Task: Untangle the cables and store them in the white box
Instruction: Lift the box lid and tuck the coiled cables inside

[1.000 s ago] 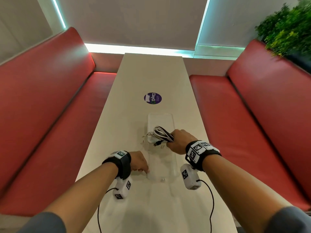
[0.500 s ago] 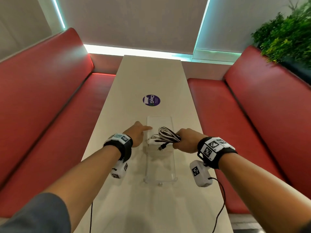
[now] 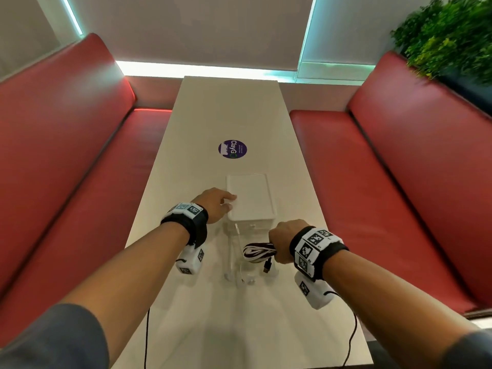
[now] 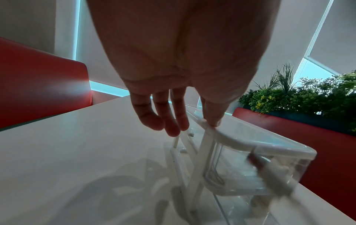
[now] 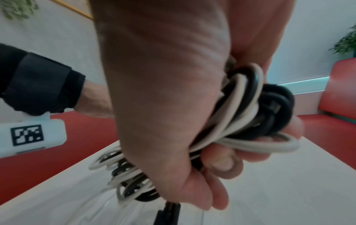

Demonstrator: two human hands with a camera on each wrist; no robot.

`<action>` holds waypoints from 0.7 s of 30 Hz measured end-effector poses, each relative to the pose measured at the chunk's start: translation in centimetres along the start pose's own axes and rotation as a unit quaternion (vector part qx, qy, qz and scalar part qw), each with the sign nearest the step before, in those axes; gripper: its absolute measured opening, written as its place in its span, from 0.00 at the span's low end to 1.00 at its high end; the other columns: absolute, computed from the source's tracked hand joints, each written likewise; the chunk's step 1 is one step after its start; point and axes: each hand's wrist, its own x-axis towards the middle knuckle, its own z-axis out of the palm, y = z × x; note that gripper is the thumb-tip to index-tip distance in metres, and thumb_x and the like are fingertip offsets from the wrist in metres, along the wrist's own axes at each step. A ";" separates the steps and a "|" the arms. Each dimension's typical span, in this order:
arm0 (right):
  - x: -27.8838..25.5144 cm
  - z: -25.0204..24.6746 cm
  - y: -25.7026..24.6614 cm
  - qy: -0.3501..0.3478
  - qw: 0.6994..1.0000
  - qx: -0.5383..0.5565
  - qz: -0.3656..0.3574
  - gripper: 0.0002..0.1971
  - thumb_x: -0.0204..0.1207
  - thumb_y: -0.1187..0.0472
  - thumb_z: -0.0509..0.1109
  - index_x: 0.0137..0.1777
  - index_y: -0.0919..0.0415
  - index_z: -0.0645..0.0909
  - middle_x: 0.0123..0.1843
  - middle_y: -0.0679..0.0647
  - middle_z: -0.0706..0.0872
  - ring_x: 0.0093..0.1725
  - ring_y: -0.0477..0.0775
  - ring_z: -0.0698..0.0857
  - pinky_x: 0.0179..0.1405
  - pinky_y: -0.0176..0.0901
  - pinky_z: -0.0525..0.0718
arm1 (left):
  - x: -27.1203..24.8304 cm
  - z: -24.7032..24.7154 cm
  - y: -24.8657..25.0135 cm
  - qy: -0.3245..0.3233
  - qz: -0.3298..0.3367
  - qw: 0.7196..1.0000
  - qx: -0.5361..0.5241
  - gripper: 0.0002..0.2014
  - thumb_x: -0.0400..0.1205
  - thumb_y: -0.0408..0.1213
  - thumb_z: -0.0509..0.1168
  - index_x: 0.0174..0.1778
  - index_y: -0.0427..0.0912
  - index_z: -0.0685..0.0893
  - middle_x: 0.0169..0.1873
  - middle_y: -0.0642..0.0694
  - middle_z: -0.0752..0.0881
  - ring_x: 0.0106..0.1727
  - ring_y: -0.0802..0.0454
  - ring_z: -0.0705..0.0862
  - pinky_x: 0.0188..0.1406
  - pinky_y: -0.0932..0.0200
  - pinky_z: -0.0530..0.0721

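Note:
A clear box (image 3: pixel 231 262) lies lengthwise on the white table. Its white lid (image 3: pixel 251 201) is raised over the far half. My left hand (image 3: pixel 215 205) holds the lid's left edge; in the left wrist view the thumb (image 4: pixel 212 120) sits on the lid rim (image 4: pixel 240 141) with the other fingers beside it. My right hand (image 3: pixel 282 241) grips a coiled bundle of black and white cables (image 3: pixel 257 253) over the box's near right side. A dark plug (image 3: pixel 267 267) hangs from the coil. The right wrist view shows the fingers wrapped round the cable bundle (image 5: pixel 240 121). A thin white cable (image 3: pixel 237 235) lies inside the box.
The long white table (image 3: pixel 234 115) carries a round purple sticker (image 3: pixel 232 149) beyond the box. Red benches (image 3: pixel 80 155) run along both sides. Green plants (image 3: pixel 452 35) stand behind the right bench. Black wrist-camera leads trail over the near table edge.
My left hand went from the box's near left corner to its far half and lifted the lid. My right hand carried the cable bundle back toward me.

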 end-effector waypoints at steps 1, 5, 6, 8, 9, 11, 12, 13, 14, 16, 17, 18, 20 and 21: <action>0.1 0.1 -0.3 0.000 1.000 -0.008 -0.005 0.08 0.76 0.55 0.71 0.51 0.56 0.86 0.42 0.54 0.86 0.37 0.58 0.85 0.41 0.47 0.86 | -0.1 -0.1 0.0 -0.003 -0.006 1.000 -0.007 0.20 0.87 0.45 0.63 0.76 0.56 0.79 0.68 0.43 0.81 0.66 0.45 0.81 0.68 0.54 0.76; 0.3 0.8 -0.6 0.017 0.999 -0.049 0.000 0.06 0.76 0.56 0.71 0.39 0.56 0.82 0.33 0.52 0.82 0.32 0.56 0.83 0.35 0.44 0.82 | -0.2 0.0 -0.1 -0.013 -0.026 0.999 -0.040 0.20 0.86 0.46 0.64 0.75 0.59 0.79 0.67 0.44 0.84 0.65 0.45 0.83 0.68 0.54 0.77; 0.4 1.0 -0.5 0.017 0.998 -0.056 0.010 0.08 0.76 0.57 0.71 0.37 0.55 0.80 0.31 0.51 0.81 0.32 0.55 0.82 0.35 0.44 0.80 | -0.2 0.0 -0.1 -0.014 -0.029 0.998 -0.045 0.20 0.86 0.46 0.64 0.75 0.60 0.79 0.66 0.44 0.84 0.65 0.45 0.83 0.68 0.54 0.77; 0.8 0.9 -0.3 0.020 0.999 -0.030 0.041 0.08 0.78 0.54 0.70 0.39 0.55 0.81 0.33 0.50 0.81 0.36 0.56 0.83 0.37 0.44 0.79 | -0.3 0.0 -0.1 -0.016 -0.034 0.998 -0.051 0.20 0.86 0.47 0.64 0.75 0.60 0.79 0.66 0.44 0.85 0.65 0.45 0.84 0.69 0.54 0.77; 1.0 0.8 -0.3 0.025 0.998 0.000 0.058 0.09 0.79 0.50 0.71 0.43 0.54 0.82 0.36 0.50 0.83 0.39 0.56 0.85 0.39 0.44 0.79 | -0.3 0.0 -0.1 -0.018 -0.035 0.998 -0.052 0.20 0.86 0.46 0.64 0.75 0.60 0.79 0.66 0.44 0.85 0.65 0.45 0.84 0.69 0.54 0.78; 1.4 0.8 -0.3 0.041 0.994 0.050 0.088 0.15 0.80 0.42 0.70 0.53 0.54 0.85 0.42 0.52 0.84 0.46 0.57 0.87 0.40 0.44 0.78 | -0.4 0.0 0.0 -0.018 -0.037 0.998 -0.054 0.20 0.86 0.46 0.64 0.75 0.59 0.79 0.66 0.43 0.85 0.65 0.44 0.84 0.69 0.53 0.78; 1.7 1.0 -0.4 0.049 0.993 0.058 0.093 0.17 0.80 0.41 0.69 0.55 0.54 0.85 0.43 0.52 0.84 0.47 0.57 0.87 0.40 0.44 0.78 | -0.4 0.0 0.0 -0.016 -0.038 0.998 -0.056 0.20 0.86 0.46 0.64 0.76 0.59 0.79 0.66 0.43 0.85 0.65 0.44 0.84 0.69 0.54 0.78; 1.8 1.3 -0.5 0.055 0.992 0.064 0.095 0.17 0.80 0.41 0.69 0.55 0.54 0.85 0.45 0.52 0.85 0.48 0.56 0.88 0.41 0.44 0.77 | -0.4 0.0 0.0 -0.016 -0.040 0.997 -0.058 0.20 0.86 0.46 0.64 0.76 0.59 0.79 0.66 0.43 0.85 0.66 0.44 0.84 0.69 0.54 0.77; 1.9 1.8 -0.8 0.058 0.991 0.065 0.097 0.17 0.81 0.42 0.69 0.56 0.54 0.85 0.47 0.52 0.87 0.49 0.56 0.89 0.41 0.44 0.77 | -0.4 0.0 0.0 -0.016 -0.040 0.997 -0.059 0.20 0.86 0.46 0.64 0.76 0.58 0.79 0.66 0.43 0.85 0.66 0.44 0.84 0.69 0.55 0.77; 2.2 2.6 -1.4 0.058 0.992 0.059 0.094 0.13 0.82 0.48 0.68 0.56 0.55 0.86 0.52 0.52 0.89 0.52 0.56 0.89 0.42 0.44 0.78 | -0.3 -0.1 0.1 -0.017 -0.041 0.997 -0.057 0.20 0.86 0.46 0.64 0.76 0.58 0.79 0.66 0.43 0.85 0.66 0.45 0.83 0.68 0.55 0.76; 2.3 3.0 -1.8 0.057 0.993 0.053 0.089 0.11 0.83 0.51 0.66 0.57 0.55 0.86 0.54 0.53 0.89 0.54 0.56 0.89 0.42 0.45 0.78 | -0.3 -0.2 0.2 -0.018 -0.039 0.998 -0.053 0.20 0.86 0.46 0.64 0.76 0.57 0.79 0.66 0.44 0.85 0.66 0.45 0.83 0.68 0.56 0.76; 2.5 3.4 -2.2 0.055 0.994 0.047 0.083 0.10 0.84 0.53 0.65 0.57 0.55 0.86 0.55 0.53 0.89 0.55 0.56 0.89 0.43 0.45 0.77 | -0.3 -0.3 0.3 -0.017 -0.038 0.998 -0.049 0.20 0.86 0.46 0.64 0.76 0.57 0.79 0.66 0.44 0.85 0.65 0.45 0.83 0.68 0.56 0.75; 2.9 3.7 -2.9 0.050 0.995 0.041 0.075 0.12 0.86 0.55 0.62 0.59 0.55 0.86 0.57 0.54 0.89 0.57 0.56 0.89 0.44 0.45 0.77 | -0.3 -0.3 0.4 -0.017 -0.035 0.998 -0.046 0.20 0.86 0.45 0.64 0.75 0.56 0.79 0.66 0.44 0.85 0.66 0.45 0.83 0.67 0.56 0.75; 3.2 3.7 -3.1 0.050 0.995 0.036 0.076 0.12 0.87 0.55 0.61 0.59 0.55 0.86 0.57 0.53 0.90 0.57 0.56 0.89 0.44 0.45 0.77 | -0.3 -0.3 0.4 -0.018 -0.035 0.998 -0.046 0.20 0.86 0.45 0.65 0.75 0.55 0.80 0.67 0.44 0.84 0.66 0.45 0.83 0.68 0.56 0.75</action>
